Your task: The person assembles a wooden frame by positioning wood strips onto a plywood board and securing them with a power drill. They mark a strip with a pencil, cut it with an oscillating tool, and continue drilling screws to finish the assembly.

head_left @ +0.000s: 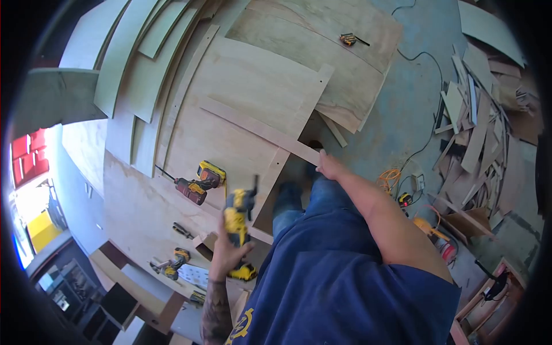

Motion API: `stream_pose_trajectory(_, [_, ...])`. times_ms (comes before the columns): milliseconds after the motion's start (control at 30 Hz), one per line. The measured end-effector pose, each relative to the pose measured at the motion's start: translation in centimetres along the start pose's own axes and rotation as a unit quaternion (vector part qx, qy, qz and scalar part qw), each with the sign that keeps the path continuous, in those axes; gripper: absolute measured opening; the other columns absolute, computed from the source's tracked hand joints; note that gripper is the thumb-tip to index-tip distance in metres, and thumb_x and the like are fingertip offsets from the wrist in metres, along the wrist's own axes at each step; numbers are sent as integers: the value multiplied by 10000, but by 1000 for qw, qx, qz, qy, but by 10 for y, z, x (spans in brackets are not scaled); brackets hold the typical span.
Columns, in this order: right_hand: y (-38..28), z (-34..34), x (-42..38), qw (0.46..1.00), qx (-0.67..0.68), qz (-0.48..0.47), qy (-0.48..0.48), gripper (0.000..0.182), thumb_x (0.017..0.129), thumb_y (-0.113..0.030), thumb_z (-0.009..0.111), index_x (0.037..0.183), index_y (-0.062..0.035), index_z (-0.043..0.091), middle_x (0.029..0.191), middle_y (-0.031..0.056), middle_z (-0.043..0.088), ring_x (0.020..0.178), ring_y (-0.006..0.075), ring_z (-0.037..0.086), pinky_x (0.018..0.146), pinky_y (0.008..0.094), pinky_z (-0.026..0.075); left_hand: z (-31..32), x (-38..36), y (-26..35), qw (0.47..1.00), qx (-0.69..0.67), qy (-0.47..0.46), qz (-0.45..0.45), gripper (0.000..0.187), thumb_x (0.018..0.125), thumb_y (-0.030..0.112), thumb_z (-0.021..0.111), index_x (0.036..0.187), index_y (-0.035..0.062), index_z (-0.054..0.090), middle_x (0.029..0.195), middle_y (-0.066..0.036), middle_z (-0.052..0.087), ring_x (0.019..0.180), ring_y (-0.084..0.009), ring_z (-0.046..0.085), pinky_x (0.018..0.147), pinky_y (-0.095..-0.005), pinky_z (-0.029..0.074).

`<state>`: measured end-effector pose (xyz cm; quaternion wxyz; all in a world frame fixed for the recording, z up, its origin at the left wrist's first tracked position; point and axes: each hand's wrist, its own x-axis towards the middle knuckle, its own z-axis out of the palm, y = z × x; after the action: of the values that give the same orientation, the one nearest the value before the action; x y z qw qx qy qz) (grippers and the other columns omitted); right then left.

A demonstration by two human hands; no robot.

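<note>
My left hand [222,253] is closed around a yellow and black cordless power tool [235,219], with its yellow battery [244,272] below. Blur and angle hide the tool's exact kind. At the near end of a long, narrow wood strip [253,127], my right hand [330,166] grips the wood. The strip lies diagonally over a large plywood panel [259,75]. Left of the held tool, a red and black cordless drill [191,190] with a long bit lies on the wood beside a yellow battery tool part [211,172].
Plywood sheets [135,86] are stacked at the upper left. A small yellow and black tool [348,39] sits on the far panel. Another drill [171,264] lies lower left. Scrap wood [474,132] covers the floor at right, near a black cord [435,63] and orange cable [389,179].
</note>
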<state>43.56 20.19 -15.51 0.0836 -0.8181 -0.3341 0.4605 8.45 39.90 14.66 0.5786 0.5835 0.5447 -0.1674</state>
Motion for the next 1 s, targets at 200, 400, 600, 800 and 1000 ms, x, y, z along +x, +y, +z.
stream_pose_trajectory(200, [-13, -7, 0, 998, -30, 49, 6, 514, 930, -260, 810, 1303, -54, 522, 1205, 287, 677, 1157, 468, 691, 950, 559, 576, 51, 119, 42, 947, 306, -76, 69, 1250, 786, 315, 855, 1729, 163, 47, 1218, -353, 707, 1117, -512, 709, 992, -521, 571])
stream_pose_trajectory(400, [-10, -1, 3, 999, -30, 35, 25, 529, 903, -252, 823, 1326, -95, 546, 1195, 227, 683, 1142, 426, 703, 915, 557, 587, 79, 150, 81, 914, 390, -105, 43, 1277, 789, 352, 833, 1727, 143, -8, 1223, -383, 693, 1172, -522, 686, 1048, -525, 550])
stream_pose_trajectory(600, [-16, -9, -5, 998, -13, 44, 33, 487, 907, -259, 824, 1252, -75, 534, 1195, 251, 676, 1143, 466, 692, 935, 595, 563, 90, 156, 93, 898, 422, -117, 37, 1271, 803, 357, 829, 1727, 145, -18, 1249, -379, 689, 1192, -520, 680, 1062, -518, 547])
stream_pose_trajectory(800, [-15, -11, -5, 998, -21, 46, 29, 517, 891, -251, 844, 1265, -79, 533, 1198, 247, 668, 1156, 456, 686, 944, 579, 565, 92, 161, 93, 898, 419, -137, 8, 1279, 801, 365, 832, 1725, 141, -24, 1255, -376, 690, 1188, -514, 686, 1056, -516, 552])
stream_pose_trajectory(1000, [-16, -13, -6, 997, -30, 67, 5, 527, 895, -219, 822, 1347, -121, 569, 1262, 215, 675, 1196, 417, 688, 972, 534, 579, 94, 161, 84, 891, 437, -122, 27, 1280, 803, 380, 828, 1726, 140, -27, 1242, -382, 691, 1182, -512, 690, 1047, -517, 556])
